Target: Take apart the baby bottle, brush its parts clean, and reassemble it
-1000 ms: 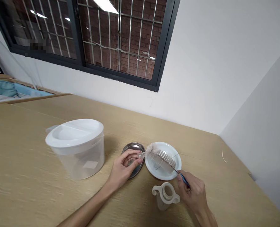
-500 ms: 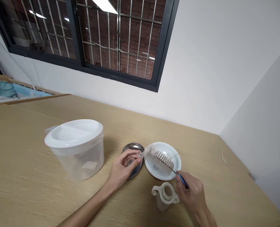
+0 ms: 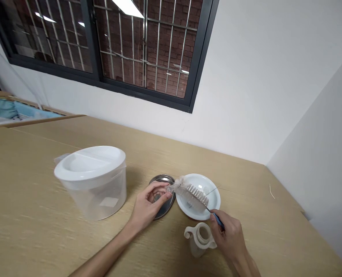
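My right hand (image 3: 227, 235) is closed on the thin blue handle of a white bottle brush (image 3: 191, 191). The brush lies slanted over a white plate (image 3: 214, 198), its bristle tip pointing left. My left hand (image 3: 147, 206) pinches a small clear piece (image 3: 168, 188) at the brush tip, held over a round steel dish (image 3: 162, 180). A cream bottle collar with two side handles (image 3: 199, 235) stands on the table just left of my right hand.
A large translucent plastic container with a white lid (image 3: 91, 180) stands left of the steel dish. The wooden table (image 3: 29, 231) meets white walls at the back and right. A barred window is above. A thin wire lies on the plate's far rim.
The brush has slid a little to the left, pushing further into the small clear piece. Both hands have shifted slightly left with it.
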Action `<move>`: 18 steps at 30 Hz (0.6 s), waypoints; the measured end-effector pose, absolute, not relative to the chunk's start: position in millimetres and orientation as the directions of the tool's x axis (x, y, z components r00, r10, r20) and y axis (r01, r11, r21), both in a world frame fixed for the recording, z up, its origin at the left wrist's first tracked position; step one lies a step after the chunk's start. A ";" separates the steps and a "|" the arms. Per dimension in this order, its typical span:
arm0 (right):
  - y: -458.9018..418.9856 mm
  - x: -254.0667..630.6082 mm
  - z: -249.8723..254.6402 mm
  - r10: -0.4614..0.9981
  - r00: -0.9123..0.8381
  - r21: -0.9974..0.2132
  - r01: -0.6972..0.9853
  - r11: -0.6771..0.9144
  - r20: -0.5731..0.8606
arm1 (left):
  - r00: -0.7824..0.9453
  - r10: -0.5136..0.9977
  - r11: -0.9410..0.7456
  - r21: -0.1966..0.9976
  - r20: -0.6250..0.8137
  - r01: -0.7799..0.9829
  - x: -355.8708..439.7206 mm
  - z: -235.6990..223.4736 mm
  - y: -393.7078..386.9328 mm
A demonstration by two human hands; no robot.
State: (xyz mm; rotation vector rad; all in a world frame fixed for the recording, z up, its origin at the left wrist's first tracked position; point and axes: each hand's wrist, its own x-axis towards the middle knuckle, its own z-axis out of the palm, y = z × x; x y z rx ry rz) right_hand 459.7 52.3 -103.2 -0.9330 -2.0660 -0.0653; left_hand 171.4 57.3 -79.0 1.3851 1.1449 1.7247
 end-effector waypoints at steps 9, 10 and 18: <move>52.6 458.2 -104.5 0.614 -0.349 -0.291 0.647 0.704 0.708 | -0.250 0.861 -0.442 0.895 0.443 0.061 170.2 -83.0 58.2; 52.5 458.0 -104.4 0.621 -0.348 -0.296 0.650 0.700 0.702 | -0.251 0.859 -0.444 0.894 0.445 0.063 170.2 -83.2 58.6; 51.7 458.5 -104.2 0.628 -0.343 -0.300 0.657 0.692 0.698 | -0.242 0.852 -0.457 0.885 0.464 0.089 170.8 -83.2 60.1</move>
